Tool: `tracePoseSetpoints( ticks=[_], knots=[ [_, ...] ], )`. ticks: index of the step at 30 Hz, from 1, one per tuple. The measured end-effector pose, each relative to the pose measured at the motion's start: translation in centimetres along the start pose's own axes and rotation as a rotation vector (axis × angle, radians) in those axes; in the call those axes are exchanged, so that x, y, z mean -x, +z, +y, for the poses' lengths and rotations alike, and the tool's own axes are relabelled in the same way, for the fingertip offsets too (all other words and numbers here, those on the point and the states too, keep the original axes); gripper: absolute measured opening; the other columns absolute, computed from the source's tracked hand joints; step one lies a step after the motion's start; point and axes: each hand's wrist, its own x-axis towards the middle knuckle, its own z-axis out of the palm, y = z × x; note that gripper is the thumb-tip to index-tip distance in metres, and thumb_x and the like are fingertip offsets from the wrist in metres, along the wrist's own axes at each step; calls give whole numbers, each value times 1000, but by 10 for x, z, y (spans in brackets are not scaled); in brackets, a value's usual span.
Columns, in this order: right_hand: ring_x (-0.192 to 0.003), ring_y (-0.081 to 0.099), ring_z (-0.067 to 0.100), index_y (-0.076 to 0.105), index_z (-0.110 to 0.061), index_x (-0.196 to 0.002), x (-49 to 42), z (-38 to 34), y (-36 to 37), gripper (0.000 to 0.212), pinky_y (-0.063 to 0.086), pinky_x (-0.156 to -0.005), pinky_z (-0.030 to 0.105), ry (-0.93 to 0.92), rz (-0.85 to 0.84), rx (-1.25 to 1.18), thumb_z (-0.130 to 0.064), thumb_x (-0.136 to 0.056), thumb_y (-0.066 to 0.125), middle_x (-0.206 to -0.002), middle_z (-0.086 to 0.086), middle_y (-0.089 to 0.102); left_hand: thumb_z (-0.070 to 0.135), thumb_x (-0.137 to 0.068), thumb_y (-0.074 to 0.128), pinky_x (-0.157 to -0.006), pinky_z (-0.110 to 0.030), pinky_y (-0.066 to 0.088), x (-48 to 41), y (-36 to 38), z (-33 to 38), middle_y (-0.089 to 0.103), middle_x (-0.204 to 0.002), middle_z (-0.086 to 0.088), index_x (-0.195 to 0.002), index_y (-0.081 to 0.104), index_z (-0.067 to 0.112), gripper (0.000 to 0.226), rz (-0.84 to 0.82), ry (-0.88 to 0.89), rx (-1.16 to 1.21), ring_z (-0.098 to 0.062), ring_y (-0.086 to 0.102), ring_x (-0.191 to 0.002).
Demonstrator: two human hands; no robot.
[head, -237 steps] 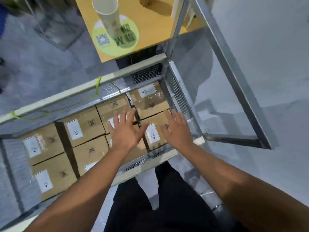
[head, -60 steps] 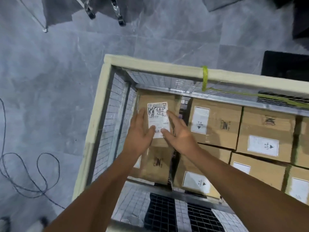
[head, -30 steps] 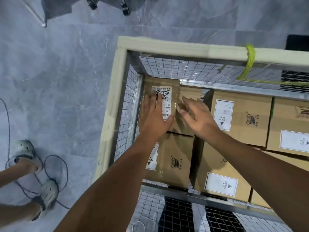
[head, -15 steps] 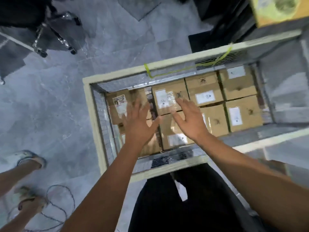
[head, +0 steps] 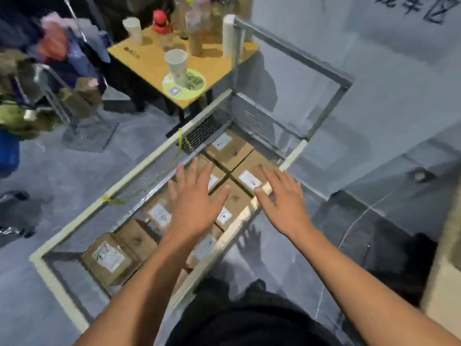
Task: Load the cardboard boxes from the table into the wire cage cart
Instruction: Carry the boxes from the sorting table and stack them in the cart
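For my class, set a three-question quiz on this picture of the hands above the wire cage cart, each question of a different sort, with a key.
1. True or false: the left hand is gripping a cardboard box.
2. Multiple choice: the paper cup stands on A) the floor, B) the wooden table, C) a box in the cart.
3. Fill the gap: the cardboard boxes lie inside the wire cage ____.

Key
1. False: both it and the right hand are open, fingers spread, holding nothing.
2. B
3. cart
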Motion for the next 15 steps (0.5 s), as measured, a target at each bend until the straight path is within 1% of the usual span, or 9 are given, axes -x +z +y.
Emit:
tracePoseSetpoints(
  ticks=[3, 6, 9, 11, 13, 15],
  knots=[
    [-155, 14, 22, 25, -41, -158, 35, 42, -53, 61, 1, -126, 48, 94, 144, -28, -61, -101, 35, -165, 0, 28, 75, -95, 36, -123, -58, -3, -1, 11, 79, 8, -171, 5, -159, 28, 35, 76, -6, 177, -23, -24, -8, -157],
    [-156, 13, 19, 27, -40, -158, 81, 88, -99, 62, 1, -126, 46, 226, 285, -56, -60, -100, 37, -165, -1, 29, 70, -96, 43, -124, -59, 3, 10, 36, 161, 16, -170, 3, -158, 33, 32, 73, -38, 334, 37, -25, -2, -157],
    [-156, 11, 18, 29, -39, -158, 134, 135, -136, 60, -1, -126, 45, 375, 423, -73, -54, -102, 44, -166, -1, 28, 72, -92, 38, -123, -59, 14, 30, 66, 238, 33, -164, -1, -153, 43, 27, 76, -109, 516, 106, -27, 14, -155],
    [-156, 11, 18, 30, -37, -157, 173, 161, -155, 60, 3, -126, 47, 485, 503, -88, -51, -102, 47, -166, -2, 28, 70, -91, 40, -122, -58, 20, 46, 89, 280, 39, -161, -3, -151, 46, 26, 75, -178, 644, 121, -28, 18, -154],
    [-156, 15, 20, 34, -35, -157, 209, 183, -167, 60, 11, -125, 49, 582, 600, -99, -48, -101, 52, -164, -1, 31, 70, -92, 41, -124, -58, 16, 61, 111, 315, 36, -162, -1, -153, 43, 28, 74, -263, 736, 126, -26, 15, -155],
    [-155, 19, 24, 36, -32, -156, 239, 203, -177, 59, 15, -123, 51, 681, 683, -89, -46, -101, 52, -163, 2, 35, 74, -92, 37, -126, -55, 10, 72, 131, 345, 31, -165, 3, -154, 39, 32, 75, -341, 819, 119, -23, 10, -157]
  ],
)
